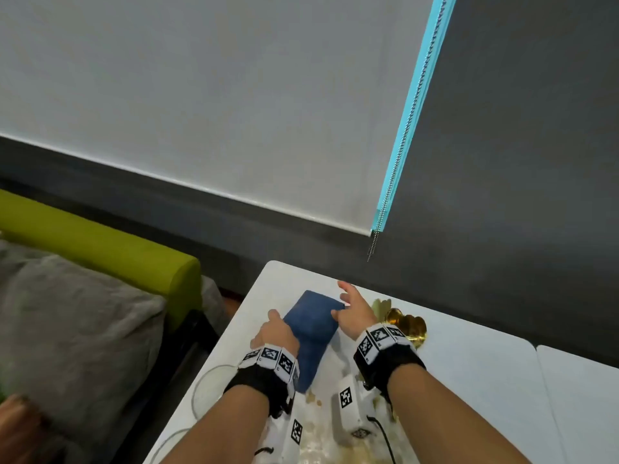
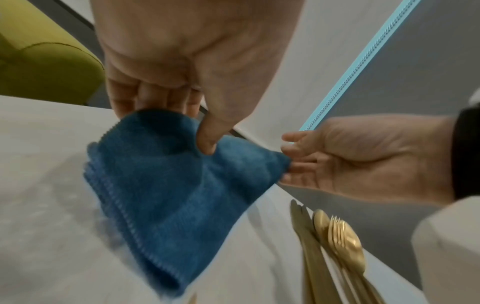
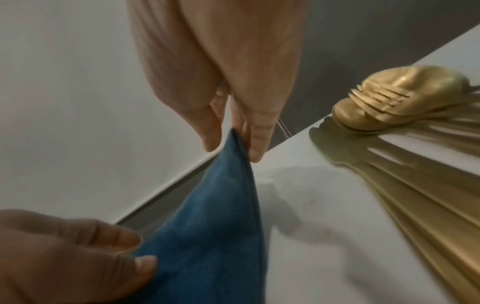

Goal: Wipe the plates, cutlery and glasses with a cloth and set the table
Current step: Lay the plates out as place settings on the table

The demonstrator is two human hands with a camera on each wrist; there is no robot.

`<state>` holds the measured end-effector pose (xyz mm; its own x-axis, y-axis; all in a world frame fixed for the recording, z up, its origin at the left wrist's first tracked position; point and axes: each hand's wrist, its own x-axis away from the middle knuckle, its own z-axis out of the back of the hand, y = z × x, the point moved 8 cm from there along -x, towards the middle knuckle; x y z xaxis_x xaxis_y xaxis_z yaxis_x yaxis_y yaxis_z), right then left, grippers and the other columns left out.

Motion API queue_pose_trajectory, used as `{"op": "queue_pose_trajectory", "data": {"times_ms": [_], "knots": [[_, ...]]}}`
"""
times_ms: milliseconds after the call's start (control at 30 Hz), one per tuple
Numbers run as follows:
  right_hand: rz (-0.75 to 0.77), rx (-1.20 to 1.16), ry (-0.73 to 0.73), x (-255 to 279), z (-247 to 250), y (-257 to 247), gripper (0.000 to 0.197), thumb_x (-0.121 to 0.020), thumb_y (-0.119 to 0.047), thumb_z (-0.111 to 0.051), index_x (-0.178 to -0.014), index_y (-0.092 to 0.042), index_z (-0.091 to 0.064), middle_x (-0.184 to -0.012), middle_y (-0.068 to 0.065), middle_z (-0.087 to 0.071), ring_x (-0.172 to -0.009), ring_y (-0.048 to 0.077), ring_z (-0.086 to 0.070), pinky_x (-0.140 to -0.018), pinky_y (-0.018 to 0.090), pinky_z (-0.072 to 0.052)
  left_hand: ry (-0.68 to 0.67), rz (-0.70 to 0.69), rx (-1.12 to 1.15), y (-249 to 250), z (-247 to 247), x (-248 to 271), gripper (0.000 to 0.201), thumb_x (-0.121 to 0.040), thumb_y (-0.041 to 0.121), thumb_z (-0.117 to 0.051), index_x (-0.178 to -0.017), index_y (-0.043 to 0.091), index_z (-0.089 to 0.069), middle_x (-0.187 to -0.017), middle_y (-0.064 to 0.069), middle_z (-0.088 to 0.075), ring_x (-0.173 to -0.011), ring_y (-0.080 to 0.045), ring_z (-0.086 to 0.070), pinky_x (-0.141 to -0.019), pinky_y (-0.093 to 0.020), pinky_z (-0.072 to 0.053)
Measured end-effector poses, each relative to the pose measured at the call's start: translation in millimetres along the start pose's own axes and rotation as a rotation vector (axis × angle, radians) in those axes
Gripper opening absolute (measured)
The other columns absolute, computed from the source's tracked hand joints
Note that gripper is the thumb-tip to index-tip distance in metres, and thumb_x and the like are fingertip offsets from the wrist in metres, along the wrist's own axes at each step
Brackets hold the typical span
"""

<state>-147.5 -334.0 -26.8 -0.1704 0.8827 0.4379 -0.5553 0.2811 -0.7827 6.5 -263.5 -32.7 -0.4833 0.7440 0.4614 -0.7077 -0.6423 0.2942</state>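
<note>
The blue cloth [image 1: 313, 333] hangs folded between my two hands above the near-left part of the white table [image 1: 469, 380], its upper edge stretched from one hand to the other and its lower fold drooping toward me, just over the tabletop. My left hand [image 1: 273, 333] holds the cloth's left side: the thumb [image 2: 207, 131] presses down on top of the fabric and the fingers [image 2: 155, 96] curl behind it, so the cloth is pinched there. My right hand [image 1: 355, 311] takes the far right corner, with the thumb and a fingertip [image 3: 255, 142] closed on the cloth's tip while the other fingers stay loosely spread. The two hands are close to each other, and the cloth is the only thing between them.

The table is the biggest thing before me, with a pale roller blind [image 1: 201, 95] and a dark wall behind it, and a green sofa [image 1: 100, 246] off to the left. The gold cutlery [image 1: 407, 324] lies on the table just to the right of my right wrist, a fanned bundle of spoons, forks and knives, apart from the cloth. A clear glass rim [image 1: 207, 380] shows at the table's near-left edge, beside my left forearm.
</note>
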Motion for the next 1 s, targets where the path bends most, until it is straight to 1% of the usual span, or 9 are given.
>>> {"op": "queue_pose_trajectory", "data": {"times_ms": [67,133,233,333,533,700,800,867,1000], "knots": [[0.004,0.049,-0.048,-1.6,-9.9,3.2,0.072,-0.090,-0.001,-0.053,-0.148,-0.028,-0.021,-0.146,0.011,-0.040,-0.130,0.028,-0.044,-0.106,0.038,-0.042,0.033,-0.035,-0.078,0.8,-5.8,-3.4,0.054,-0.091,0.022,-0.053,-0.139,0.023,-0.027,-0.135,-0.007,-0.044,-0.125,-0.027,-0.044,-0.102,-0.037,-0.037],[-0.008,0.093,-0.050,0.4,-13.1,10.3,0.075,-0.089,-0.002,-0.054,-0.149,-0.029,-0.017,-0.147,0.010,-0.039,-0.131,0.029,-0.043,-0.106,0.036,-0.041,0.036,-0.162,-0.237,12.4,-16.0,-0.9,0.061,-0.090,0.019,-0.052,-0.143,0.030,-0.023,-0.141,-0.004,-0.036,-0.129,-0.026,-0.038,-0.103,-0.037,-0.036],[-0.013,0.108,-0.043,4.5,-10.5,15.7,0.077,-0.089,-0.004,-0.055,-0.150,-0.029,-0.015,-0.151,0.009,-0.033,-0.133,0.029,-0.042,-0.106,0.035,-0.041,-0.089,-0.293,-0.346,24.7,-38.4,0.3,0.064,-0.091,0.018,-0.050,-0.145,0.034,-0.022,-0.156,-0.005,-0.013,-0.139,-0.030,-0.023,-0.111,-0.041,-0.030],[-0.010,0.122,-0.025,9.5,-1.5,17.2,0.073,-0.090,-0.008,-0.057,-0.149,-0.029,-0.020,-0.152,0.005,-0.032,-0.131,0.027,-0.045,-0.107,0.035,-0.041,-0.192,-0.311,-0.453,27.4,-50.3,-1.2,0.067,-0.093,0.024,-0.049,-0.148,0.038,-0.013,-0.159,-0.005,-0.002,-0.143,-0.033,-0.013,-0.114,-0.045,-0.025],[-0.031,0.155,0.017,17.8,23.0,28.3,0.066,-0.091,-0.013,-0.058,-0.146,-0.029,-0.026,-0.147,0.003,-0.039,-0.130,0.026,-0.045,-0.102,0.035,-0.046,-0.216,-0.231,-0.523,30.5,-49.7,-18.7,0.066,-0.095,0.034,-0.044,-0.148,0.041,-0.006,-0.159,-0.005,0.003,-0.144,-0.034,-0.004,-0.114,-0.052,-0.020],[-0.034,0.166,0.022,20.6,42.9,40.1,0.063,-0.092,-0.014,-0.056,-0.147,-0.027,-0.026,-0.149,0.004,-0.037,-0.136,0.024,-0.038,-0.108,0.032,-0.038,-0.216,-0.164,-0.513,31.2,-41.0,-39.1,0.065,-0.095,0.034,-0.045,-0.148,0.039,-0.008,-0.159,-0.006,0.004,-0.144,-0.035,-0.004,-0.113,-0.055,-0.018],[-0.038,0.184,0.028,23.6,55.1,47.2,0.062,-0.092,-0.013,-0.055,-0.146,-0.025,-0.028,-0.147,0.005,-0.039,-0.134,0.024,-0.040,-0.108,0.033,-0.039,-0.212,-0.147,-0.517,33.0,-37.5,-40.0,0.066,-0.094,0.036,-0.046,-0.148,0.037,-0.008,-0.158,-0.009,0.003,-0.144,-0.037,-0.006,-0.114,-0.055,-0.016],[-0.053,0.169,0.037,27.3,61.7,53.0,0.062,-0.091,-0.012,-0.055,-0.146,-0.025,-0.029,-0.146,0.005,-0.042,-0.132,0.023,-0.043,-0.106,0.033,-0.042,-0.179,-0.114,-0.509,32.9,-37.8,-34.5,0.066,-0.095,0.038,-0.045,-0.149,0.034,-0.008,-0.158,-0.013,0.001,-0.143,-0.037,-0.009,-0.115,-0.054,-0.016],[-0.064,0.142,0.056,49.2,75.5,56.0,0.060,-0.091,-0.014,-0.056,-0.145,-0.024,-0.032,-0.142,0.005,-0.046,-0.129,0.021,-0.046,-0.094,0.024,-0.041,-0.050,-0.155,-0.498,46.3,-38.2,-10.6,0.063,-0.095,0.028,-0.043,-0.150,0.023,-0.011,-0.155,-0.016,-0.013,-0.141,-0.033,-0.020,-0.114,-0.046,-0.022]]}}
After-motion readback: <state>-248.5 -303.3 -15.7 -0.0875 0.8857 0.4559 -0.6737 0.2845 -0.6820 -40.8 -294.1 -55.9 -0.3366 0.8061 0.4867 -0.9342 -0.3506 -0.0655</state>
